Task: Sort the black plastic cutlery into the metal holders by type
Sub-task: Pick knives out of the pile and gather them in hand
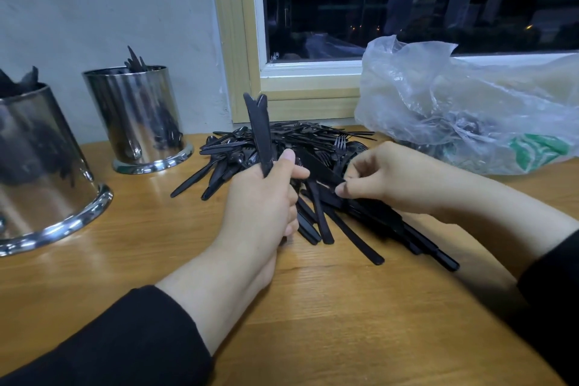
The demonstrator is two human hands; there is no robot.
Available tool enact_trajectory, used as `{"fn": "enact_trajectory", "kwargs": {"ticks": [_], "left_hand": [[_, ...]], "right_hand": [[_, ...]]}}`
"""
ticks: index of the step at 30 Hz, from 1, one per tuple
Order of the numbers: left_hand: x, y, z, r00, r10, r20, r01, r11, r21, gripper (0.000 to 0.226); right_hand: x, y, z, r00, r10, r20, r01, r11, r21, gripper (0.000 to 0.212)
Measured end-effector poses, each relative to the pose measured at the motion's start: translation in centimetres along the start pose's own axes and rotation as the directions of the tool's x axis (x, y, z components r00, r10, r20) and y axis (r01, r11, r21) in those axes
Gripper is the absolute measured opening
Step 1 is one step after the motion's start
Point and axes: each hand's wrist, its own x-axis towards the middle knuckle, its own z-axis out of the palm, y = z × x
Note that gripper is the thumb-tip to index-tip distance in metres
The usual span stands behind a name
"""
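Left hand (263, 197) grips a knife bundle (260, 131) upright at frame centre, tips skyward; right hand (376, 178) pinches one knife (316, 166) slanting toward upper left over the pile (282, 141).

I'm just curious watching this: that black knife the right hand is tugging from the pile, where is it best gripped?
Probably by the handle end nearest the person. The knife lies slanted on the pile, blade pointing away, and the right hand already pinches it there, coming from the right side. The left hand holds a bundle of knives upright.
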Motion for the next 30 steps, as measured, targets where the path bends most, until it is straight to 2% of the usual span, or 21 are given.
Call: {"fn": "enact_trajectory", "kwargs": {"ticks": [2,3,6,9,11,13,16,18,21,25,30], "left_hand": [[0.1,-0.1,0.0,1.0,-0.006,0.02,0.006,1.0,0.011,0.037],[0.0,-0.1,0.1,0.999,-0.009,0.044,0.008,1.0,0.02,0.039],[-0.3,-0.2,0.3,0.992,0.003,0.129,-0.006,1.0,0.027,0.032],[-0.4,0.0,0.5,0.993,0.019,0.12,-0.02,1.0,0.011,0.027],[-0.1,0.2,0.2,0.998,0.034,0.053,-0.034,0.999,0.008,0.031],[0.2,0.4,-0.1,0.997,0.066,-0.026,-0.065,0.997,0.029,0.034],[0.6,0.6,-0.3,0.99,0.102,-0.102,-0.099,0.994,0.035,0.035],[0.5,0.8,-0.1,0.989,0.108,-0.101,-0.111,0.994,-0.022,0.031],[0.2,0.8,0.2,0.989,0.107,-0.104,-0.109,0.994,-0.006,0.026],[0.2,0.6,0.2,0.993,0.072,-0.09,-0.073,0.997,-0.011,0.019],[0.5,0.3,0.1,0.996,0.039,-0.085,-0.042,0.998,-0.037,0.022]], "right_hand": [[-0.2,-0.4,0.1,0.998,-0.068,-0.001,0.067,0.982,0.175,0.031],[-0.3,-0.5,0.3,0.994,-0.114,-0.003,0.112,0.973,0.203,0.029],[-0.6,-1.1,0.9,0.97,-0.24,0.036,0.23,0.957,0.178,0.026],[-0.8,-1.4,1.3,0.96,-0.272,0.063,0.259,0.951,0.171,0.03],[-0.3,-0.8,1.2,0.97,-0.245,-0.004,0.244,0.968,0.062,0.037],[0.2,0.1,1.0,0.979,-0.195,-0.059,0.185,0.972,-0.144,0.04],[0.3,0.8,1.7,0.979,-0.19,-0.069,0.149,0.91,-0.387,0.029],[0.3,0.6,2.7,0.968,-0.249,-0.026,0.215,0.88,-0.425,0.022],[0.5,0.3,4.4,0.951,-0.306,0.041,0.288,0.832,-0.475,0.019],[0.5,0.2,4.7,0.964,-0.265,0.021,0.236,0.817,-0.526,0.018],[0.2,-0.3,4.2,0.987,-0.158,0.011,0.141,0.85,-0.507,0.012]]}}
